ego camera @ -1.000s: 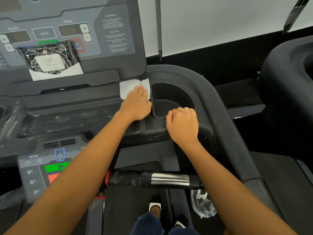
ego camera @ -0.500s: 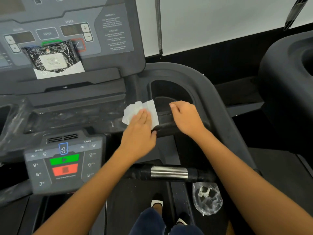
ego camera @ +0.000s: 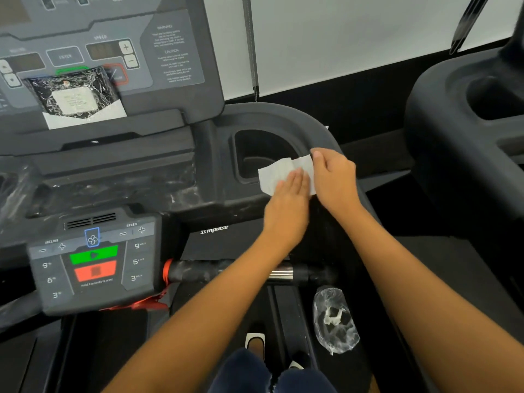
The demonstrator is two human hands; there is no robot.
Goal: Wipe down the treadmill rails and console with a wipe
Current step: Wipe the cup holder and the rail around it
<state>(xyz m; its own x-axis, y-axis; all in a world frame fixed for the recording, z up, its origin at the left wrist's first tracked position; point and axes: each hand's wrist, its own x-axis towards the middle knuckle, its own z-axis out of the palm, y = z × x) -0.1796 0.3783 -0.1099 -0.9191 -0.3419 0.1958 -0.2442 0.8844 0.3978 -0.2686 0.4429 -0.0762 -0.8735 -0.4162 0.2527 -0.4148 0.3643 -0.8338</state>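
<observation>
A white wipe lies on the dark tray edge just right of the cup holder, where the treadmill's right rail curves down. My left hand presses flat on the wipe with straight fingers. My right hand sits beside it, thumb and curled fingers pinching the wipe's right edge. The grey console rises at the upper left.
A black wipe packet leans on the console ledge. The lower control panel with green and red buttons sits at left. A handlebar with a chrome sensor crosses below my arms. Crumpled clear plastic lies below. Another treadmill stands right.
The wipe and my left hand slid right and back, from the console base across the tray to the cup holder's right side. My right hand left the tray edge and took the wipe's edge.
</observation>
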